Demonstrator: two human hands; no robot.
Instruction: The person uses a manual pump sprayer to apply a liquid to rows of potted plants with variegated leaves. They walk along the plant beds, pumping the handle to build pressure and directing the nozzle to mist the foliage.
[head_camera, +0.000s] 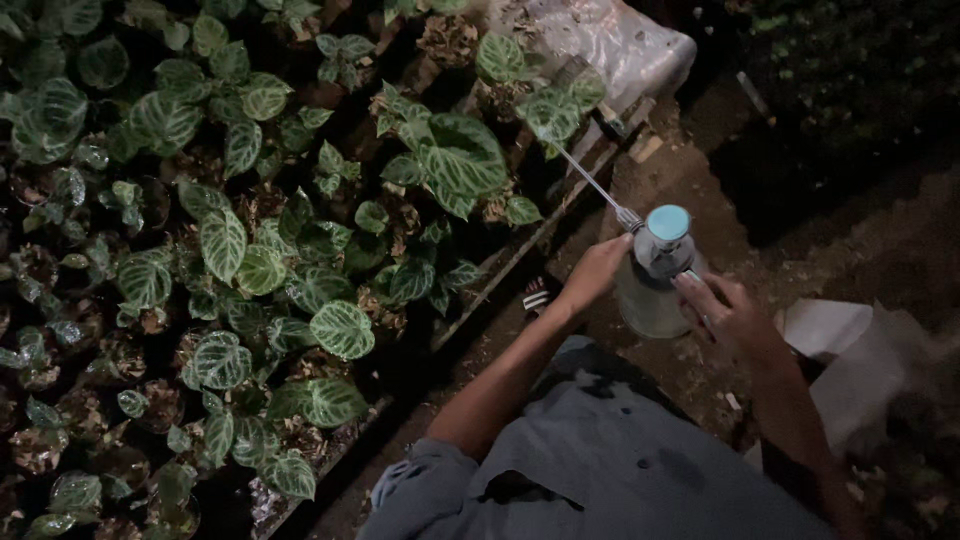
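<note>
The scene is dim, lit by a weak light from near the camera that falls off fast. The veined leaves at centre left catch the most light; the ground at the upper right sinks into near black. The plastic sheet at the top edge shows mild glare. Fine detail is soft and grainy, and the corners darken.

Dim outdoor nursery at night: bare soil ground; bed of potted white-veined plants at left behind a wooden edging; plastic sack at top.
</note>
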